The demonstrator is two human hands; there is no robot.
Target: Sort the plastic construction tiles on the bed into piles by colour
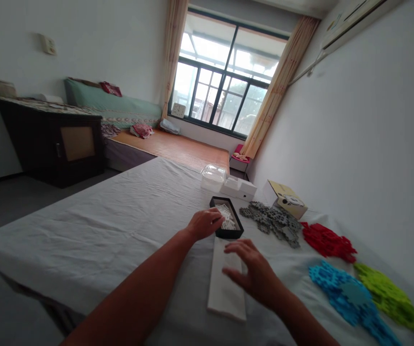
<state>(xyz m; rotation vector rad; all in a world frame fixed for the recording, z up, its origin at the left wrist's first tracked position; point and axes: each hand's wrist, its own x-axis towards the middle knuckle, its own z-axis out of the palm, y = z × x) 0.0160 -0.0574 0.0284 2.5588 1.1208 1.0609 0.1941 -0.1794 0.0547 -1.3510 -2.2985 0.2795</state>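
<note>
My left hand (204, 223) rests at the near left rim of a small black tray (214, 202) that holds white pieces (227, 217); its fingers are curled together at the pieces, and what they pinch is hidden. My right hand (250, 271) hovers with fingers spread over a long white rectangular lid or board (224, 293) lying on the grey cloth just below the tray. It holds nothing.
Piles of interlocking plastic pieces lie to the right: grey (275, 222), red (327, 240), blue (351, 298), green (390, 298). White boxes (238, 187), a clear container (213, 175) and a cardboard box (288, 198) stand behind the tray. A wall runs along the right.
</note>
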